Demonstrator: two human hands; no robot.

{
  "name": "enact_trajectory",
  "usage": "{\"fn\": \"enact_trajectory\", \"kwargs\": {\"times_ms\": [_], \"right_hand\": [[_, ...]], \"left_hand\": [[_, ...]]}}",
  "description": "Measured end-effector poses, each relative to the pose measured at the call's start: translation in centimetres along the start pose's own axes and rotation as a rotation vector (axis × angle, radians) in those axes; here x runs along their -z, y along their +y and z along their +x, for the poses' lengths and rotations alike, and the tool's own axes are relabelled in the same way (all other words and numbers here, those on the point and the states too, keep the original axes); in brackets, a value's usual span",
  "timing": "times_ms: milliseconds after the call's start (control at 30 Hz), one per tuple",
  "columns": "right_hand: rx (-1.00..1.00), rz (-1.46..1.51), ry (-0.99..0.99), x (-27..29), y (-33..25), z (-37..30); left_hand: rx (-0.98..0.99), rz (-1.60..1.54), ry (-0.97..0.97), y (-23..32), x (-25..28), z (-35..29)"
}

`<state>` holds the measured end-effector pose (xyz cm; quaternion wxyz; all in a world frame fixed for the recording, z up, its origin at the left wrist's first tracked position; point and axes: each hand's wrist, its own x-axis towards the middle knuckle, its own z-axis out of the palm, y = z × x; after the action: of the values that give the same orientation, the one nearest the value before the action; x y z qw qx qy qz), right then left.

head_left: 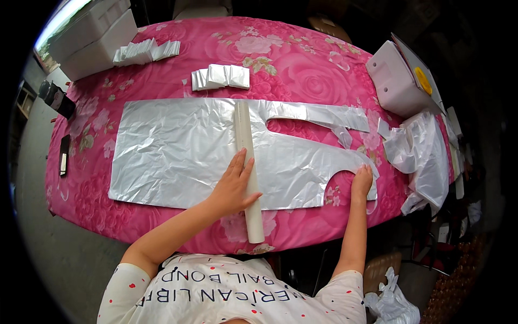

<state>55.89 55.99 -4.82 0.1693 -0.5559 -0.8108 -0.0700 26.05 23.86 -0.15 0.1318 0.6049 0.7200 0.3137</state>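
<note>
A silver plastic apron (167, 151) lies spread flat, its wide body to the left and its narrow, cut-out end to the right. Across its middle rests a long pale tube (250, 208), running from the far edge past the near one. My left hand (233, 189) lies on the tube and the film beside it, fingers stretched out and thumb apart. At the right end, my right hand (362, 181) is closed on the apron's edge by the curved cut-out. Its fingertips are partly hidden. A loose strip with a slit (337, 116) extends along the far side.
Folded silver packets (226, 76) lie beyond the apron, with more packets (145, 52) beside white foam boxes (97, 40). A black cup (56, 99) and a phone-like dark object (65, 155) sit at left. A white box (396, 78) and crumpled clear plastic (421, 156) occupy the right side.
</note>
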Motion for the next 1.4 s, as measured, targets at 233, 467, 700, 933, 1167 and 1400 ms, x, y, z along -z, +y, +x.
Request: {"fn": "enact_trajectory", "kwargs": {"times_ms": [233, 467, 700, 933, 1167, 1400], "right_hand": [[0.179, 0.179, 0.161, 7.6, -9.2, -2.8], [0.378, 1.137, -0.57, 14.2, -25.3, -12.1], [0.538, 0.761, -0.386, 15.2, -25.4, -16.6], [0.233, 0.443, -0.851, 14.1, -23.9, -18.5], [0.212, 0.478, -0.865, 13.3, -23.7, -18.7], [0.098, 0.559, -0.932, 14.0, -22.9, -17.9]], "left_hand": [[-0.086, -0.008, 0.06, 0.4, 0.4, 0.2], [0.558, -1.423, -0.272, 1.5, 1.8, 0.4], [0.87, -1.032, -0.097, -10.2, 11.5, -5.4], [0.928, -0.6, -0.006, -16.8, 19.5, -10.6], [0.372, 0.424, 0.203, -13.2, 20.9, -6.3], [-0.129, 0.051, 0.085, -4.5, 3.3, -1.2]]}}
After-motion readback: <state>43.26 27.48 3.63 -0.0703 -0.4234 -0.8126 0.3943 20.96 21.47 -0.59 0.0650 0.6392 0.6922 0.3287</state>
